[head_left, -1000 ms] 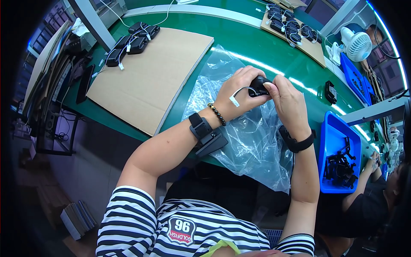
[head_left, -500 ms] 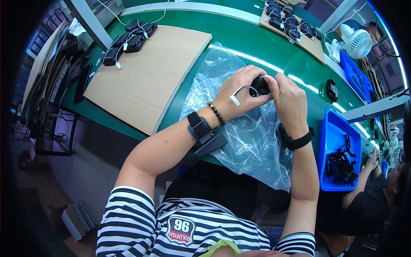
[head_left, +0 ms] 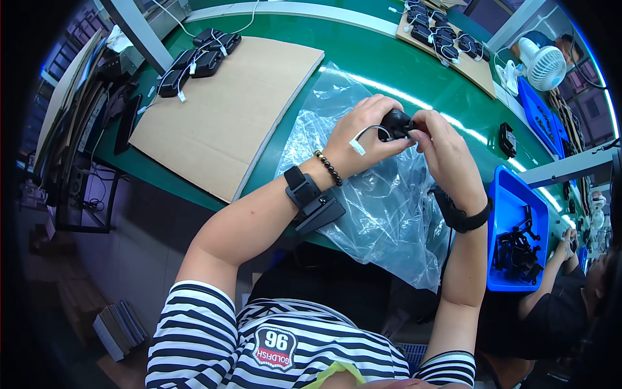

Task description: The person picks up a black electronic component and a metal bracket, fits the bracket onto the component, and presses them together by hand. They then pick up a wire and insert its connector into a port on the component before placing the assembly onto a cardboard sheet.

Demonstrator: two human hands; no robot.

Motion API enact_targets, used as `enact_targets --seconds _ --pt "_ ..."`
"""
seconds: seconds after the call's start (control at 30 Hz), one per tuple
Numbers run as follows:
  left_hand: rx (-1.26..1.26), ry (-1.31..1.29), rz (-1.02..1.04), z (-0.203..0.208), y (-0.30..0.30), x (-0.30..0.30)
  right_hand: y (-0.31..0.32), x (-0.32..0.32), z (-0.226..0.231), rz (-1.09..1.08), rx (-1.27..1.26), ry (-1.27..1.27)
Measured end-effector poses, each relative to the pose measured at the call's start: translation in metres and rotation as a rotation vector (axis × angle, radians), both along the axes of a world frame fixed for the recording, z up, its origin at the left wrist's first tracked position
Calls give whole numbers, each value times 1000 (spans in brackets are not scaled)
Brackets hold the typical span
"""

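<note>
My left hand (head_left: 364,134) is closed around a small rounded black housing (head_left: 394,120). From it a short cable loops back over the hand to a white connector plug (head_left: 357,148). At the housing's right side, my right hand (head_left: 448,150) has thumb and fingertips pinched together. A dark bit shows between those fingertips, too small to tell whether it is a separate part or the housing's edge. Both hands are above a clear plastic bag (head_left: 382,223) spread on the green table (head_left: 272,162), hanging over its front edge.
Left on the table lies a cardboard sheet (head_left: 227,117), with several black cabled units (head_left: 201,61) at its far end. Right stands a blue tray (head_left: 495,259) of black brackets. Beyond are a black part (head_left: 507,139), a white fan (head_left: 544,67) and another board of units (head_left: 440,40). A co-worker sits right.
My right hand has shifted slightly right and turned, its thumb coming off the housing's top to pinch at its right side. More of the housing shows. My left hand has barely moved.
</note>
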State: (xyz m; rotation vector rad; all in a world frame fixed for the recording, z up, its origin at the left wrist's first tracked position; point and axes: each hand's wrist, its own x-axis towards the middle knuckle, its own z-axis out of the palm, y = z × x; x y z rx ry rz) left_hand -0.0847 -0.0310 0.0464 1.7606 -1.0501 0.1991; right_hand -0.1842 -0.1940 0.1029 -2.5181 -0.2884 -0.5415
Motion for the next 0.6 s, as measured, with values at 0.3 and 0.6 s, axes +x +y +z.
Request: enact_targets --seconds 0.3,0.6 --pt "-11 -66 -21 1 -1 -3 -4 2 -1 -146 -288 15" --pt "-32 -103 10 5 -1 -4 -6 7 -11 -151 -180 -41"
